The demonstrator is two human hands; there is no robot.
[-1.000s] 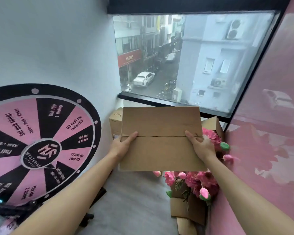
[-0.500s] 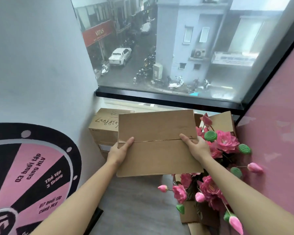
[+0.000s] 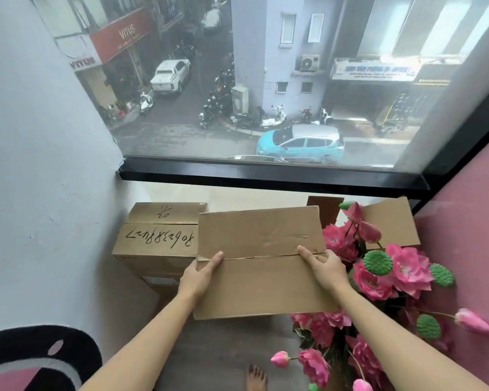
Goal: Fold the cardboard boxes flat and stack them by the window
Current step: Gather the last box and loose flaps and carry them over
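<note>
Left hand (image 3: 199, 275) and right hand (image 3: 326, 270) pinch the flat cardboard (image 3: 261, 261) by its side edges below the window (image 3: 266, 80), beside the box (image 3: 158, 244)

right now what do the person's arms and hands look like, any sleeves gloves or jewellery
Both forearms are bare as far as the view reaches: no sleeve shows. The left hand and the right hand wear no gloves, and no rings, watch or bracelets are visible on the fingers or wrists. Fingernails look short and unpainted where they show.
</note>
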